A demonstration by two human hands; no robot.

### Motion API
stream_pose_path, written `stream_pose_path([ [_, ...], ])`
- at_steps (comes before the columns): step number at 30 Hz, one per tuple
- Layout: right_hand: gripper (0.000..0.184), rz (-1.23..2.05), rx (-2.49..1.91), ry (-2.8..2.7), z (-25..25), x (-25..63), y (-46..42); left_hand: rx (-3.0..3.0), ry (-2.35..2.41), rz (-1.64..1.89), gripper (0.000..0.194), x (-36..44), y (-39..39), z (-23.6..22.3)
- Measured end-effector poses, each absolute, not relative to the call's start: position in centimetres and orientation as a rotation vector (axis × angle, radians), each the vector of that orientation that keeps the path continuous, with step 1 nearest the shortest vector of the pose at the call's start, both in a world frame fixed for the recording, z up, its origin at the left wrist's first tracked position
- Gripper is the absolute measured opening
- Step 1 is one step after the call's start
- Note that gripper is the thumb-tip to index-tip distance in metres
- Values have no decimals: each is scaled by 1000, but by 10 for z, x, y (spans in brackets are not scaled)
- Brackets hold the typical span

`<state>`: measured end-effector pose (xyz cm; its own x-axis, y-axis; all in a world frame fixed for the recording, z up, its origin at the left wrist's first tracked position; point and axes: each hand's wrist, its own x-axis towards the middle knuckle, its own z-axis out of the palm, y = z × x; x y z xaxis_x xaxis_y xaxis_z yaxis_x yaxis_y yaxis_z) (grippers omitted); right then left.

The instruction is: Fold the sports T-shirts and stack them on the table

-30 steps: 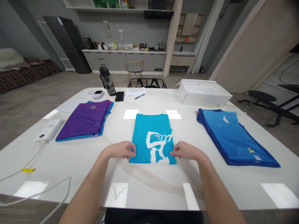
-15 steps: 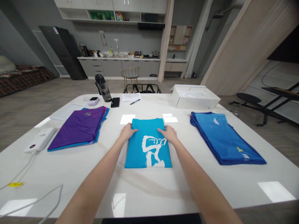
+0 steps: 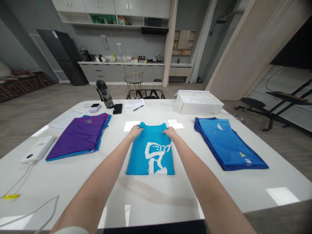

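Note:
A folded turquoise T-shirt point(image 3: 136, 156) with white brush lettering lies in front of me on the table. My left hand point(image 3: 136, 131) grips its far left edge, thumb on top and fingers beneath. At the far right edge my right hand point(image 3: 170, 132) pinches the cloth the same way. Between the hands the far edge is lifted a little and sags in the middle, while the near edge rests on the table. To the left lies a stack of folded shirts with a purple shirt point(image 3: 78, 135) on top. On the right is another stack, topped by a blue shirt point(image 3: 224, 139).
The white table point(image 3: 156, 195) carries a white power bank point(image 3: 39, 148) with cables at left. Farther back are a dark bottle point(image 3: 105, 95), a phone point(image 3: 117, 109), a pen point(image 3: 138, 108), paper point(image 3: 130, 103) and an open white box point(image 3: 200, 105).
The far edge of the turquoise T-shirt has risen off the table in both hands and now dips between them. The view has shifted slightly.

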<state>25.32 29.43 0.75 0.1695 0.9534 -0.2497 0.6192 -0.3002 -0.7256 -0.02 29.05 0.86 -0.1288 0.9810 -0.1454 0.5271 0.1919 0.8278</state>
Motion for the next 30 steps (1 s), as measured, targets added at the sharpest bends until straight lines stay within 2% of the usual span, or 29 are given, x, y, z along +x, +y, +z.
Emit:
stream_pose_path([
  [5,16,942,-1813,-1485,19,274,279,1628,1559,971,29,7,283,16],
  [10,29,669,-1556,-1506,34,316,237,1809,1305,1119,33,33,276,47],
  [13,37,499,-1450,-1414,43,346,202,1891,1151,1135,33,70,269,70],
  [17,41,374,-1401,-1281,52,386,145,2009,911,989,31,133,254,99],
  [23,41,115,-1423,-1073,88,465,69,1868,561,908,42,230,229,140],
  [27,39,-143,-1451,-1119,148,549,81,1589,428,1060,48,308,236,155],
  [30,33,-162,-1611,-1304,171,610,134,1368,537,1099,49,366,259,135],
])
